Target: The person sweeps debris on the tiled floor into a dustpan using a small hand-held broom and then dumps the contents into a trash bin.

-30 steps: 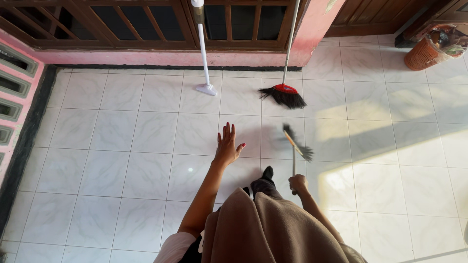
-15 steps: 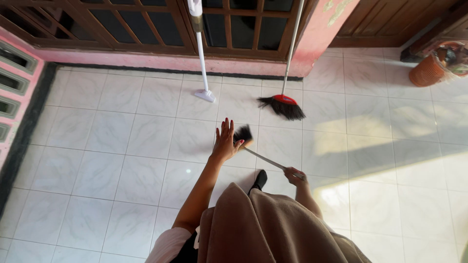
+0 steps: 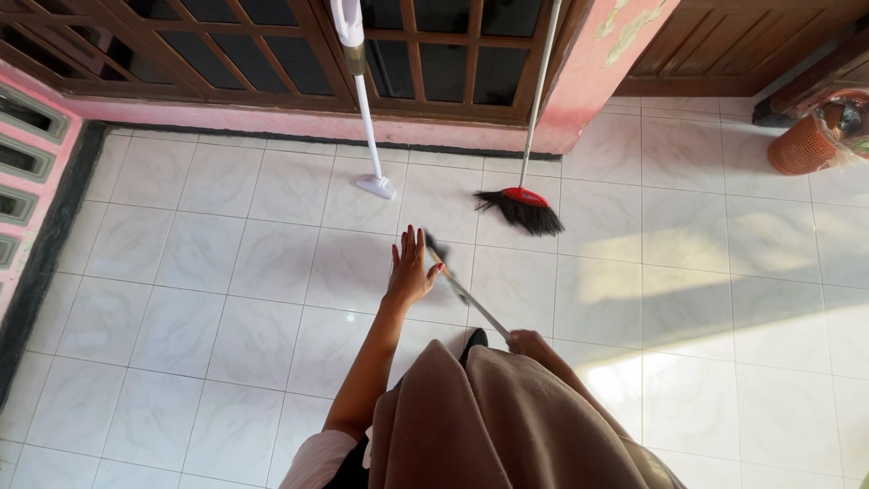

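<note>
White floor tiles [image 3: 226, 272]: the small brush [image 3: 457, 285], gripped by the right hand [image 3: 529, 344], has swung left, touching the wide-spread left hand [image 3: 412, 272].

Red-headed broom [image 3: 523, 208], white mop [image 3: 373, 184], orange basket [image 3: 801, 145], white tiled floor [image 3: 181, 272].

Person seen from above. Long brown-taupe cloth, like a headscarf or shawl [image 3: 507, 426], drapes over chest and shoulders in soft folds. Pale pink-white sleeve [image 3: 317, 460] at the left upper arm, forearm bare below it. Left hand [image 3: 412, 272]: nails painted red. Dark shoe tip [image 3: 476, 340] shows past the cloth edge.
</note>
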